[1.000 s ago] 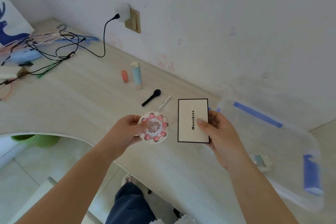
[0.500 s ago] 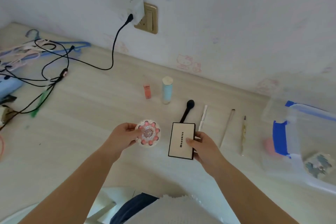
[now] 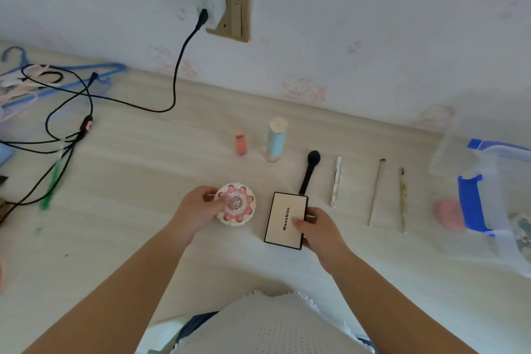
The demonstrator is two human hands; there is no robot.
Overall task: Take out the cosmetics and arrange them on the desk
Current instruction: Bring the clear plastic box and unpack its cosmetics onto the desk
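The left hand (image 3: 195, 210) holds the round compact (image 3: 236, 204), fingers curled round its left edge and thumb across the pink-studded lid. The right hand (image 3: 319, 228) grips the cream palette (image 3: 286, 220), thumb on top and fingers underneath its right side. Both items are now lower than half a second ago, at or just above the desk (image 3: 129, 181); whether they touch it cannot be told. The compact has moved closer to the palette's level, side by side in front of the row already laid out.

That row lies unchanged near the wall: a small coral bottle (image 3: 240, 144), an upright pale blue tube (image 3: 276, 138), a black brush (image 3: 309, 171), a silver stick (image 3: 336, 181), a thin brush (image 3: 376, 191) and a yellowish pencil (image 3: 403, 198). The palette's far corner overlaps the black brush's handle end in this view.

At the right stands the clear storage box (image 3: 488, 204) with blue latches, a pink puff (image 3: 448, 214) visible through its wall.
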